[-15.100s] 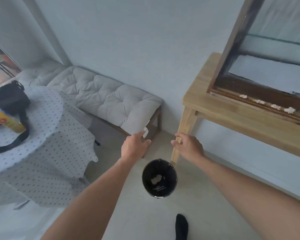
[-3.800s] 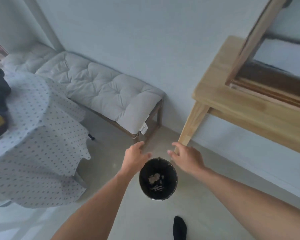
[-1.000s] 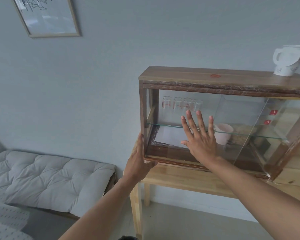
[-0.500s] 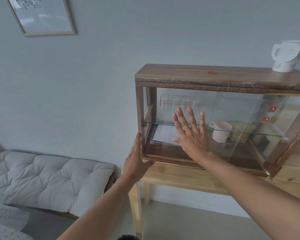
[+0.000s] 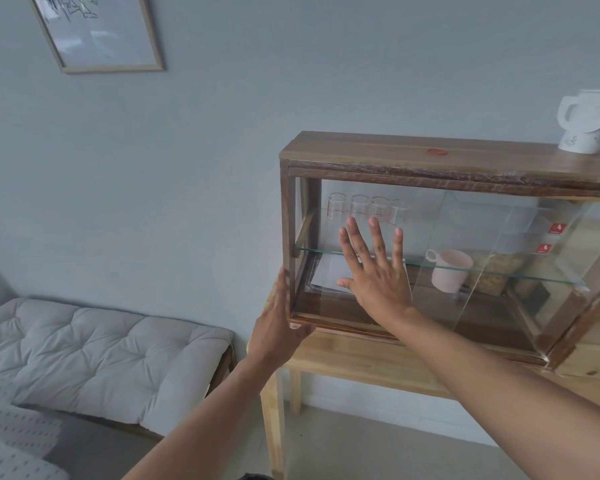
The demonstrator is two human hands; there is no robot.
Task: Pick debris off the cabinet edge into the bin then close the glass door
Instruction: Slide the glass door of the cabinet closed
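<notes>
Grey matte wall [image 5: 222, 140] behind, tufted grey bench cushion [image 5: 94, 351] low left, framed print [image 5: 97, 32] up top. Pale pine table [image 5: 354, 362] carries the dark wood cabinet [image 5: 413, 154]: boxy, rough-sawn top edge, glass shelf [image 5: 499, 271] midway. Glass door [image 5: 430, 258] is a thin frameless sliding pane riding the bottom track; it looks nearly across the left bay, exact gap to the left post not readable through reflections.

My right hand [image 5: 378, 282] is flat on the pane, fingers spread, palm pressed, no pinch. My left hand [image 5: 278, 330] wraps the lower-left corner post, open palm bracing, thumb on the front rail.

Bottom edge looks debris-free from here. Bin barely visible at bottom frame edge.

Risks:
- Palm friction only on smooth glass: slip likely, pane stalls short.
- Uneven push could rack the pane in its track and jam it.
- Hard stop against post could chip the glass edge or pinch my left fingers.
- Cabinet is loose on the table; without the brace it slides, and the white jug [image 5: 586, 126] on top could wobble.

Inside: measuring glasses [image 5: 361, 209], pink mug [image 5: 451, 275].
</notes>
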